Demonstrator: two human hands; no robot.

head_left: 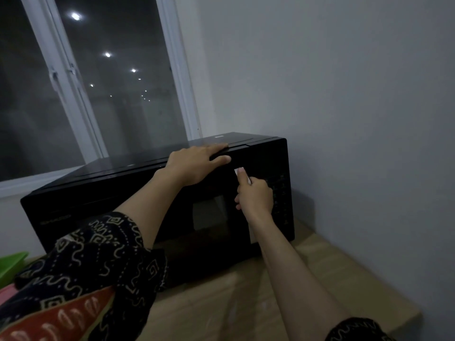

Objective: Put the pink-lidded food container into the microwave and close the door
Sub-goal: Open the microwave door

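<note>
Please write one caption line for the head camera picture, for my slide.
Left hand rests on the black microwave top while the right hand grips its silver door handle.

- A white-framed window (81,77) filled the upper left, well above and left of where the hands met; its glass was dark and held small reflected ceiling lights (107,54).
- A plain pale wall (357,94) stood to the right of the grip.
- A light wooden tabletop (320,271) lay below it.
- The room was dim.
</note>
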